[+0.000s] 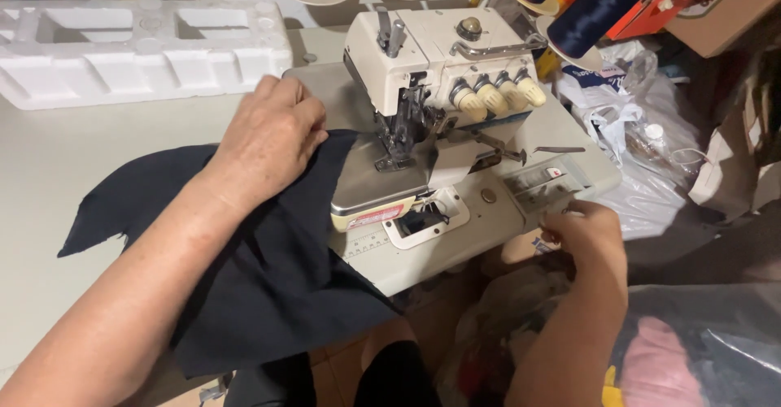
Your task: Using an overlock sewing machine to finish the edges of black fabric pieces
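your left hand (pixel 272 134) lies flat, palm down, on the dark fabric (pixel 268 252), with the fingers spread a little and pointing toward the presser foot (pixel 396 159) of the cream overlock machine (pixel 443 90). it presses the cloth and does not pinch it. your right hand (pixel 582 232) is at the front right corner of the machine bed, near the small labelled plate (pixel 541 187); the fingers are curled together, but you cannot tell from here if they hold something. the two hands are well apart, one on each side of the machine.

the dark fabric spreads from the machine's metal plate (pixel 378 183) across the pale worktop (pixel 49 163) and hangs over the worktop's front edge toward your lap. four cream tension knobs (pixel 496 91) stand in a row on the machine front. behind it, at the far edge, are dark blue thread cones (pixel 598 4) and a white foam packing tray (pixel 130 45) at the far left corner. to the right of the worktop lie clear plastic bags (pixel 643 155).
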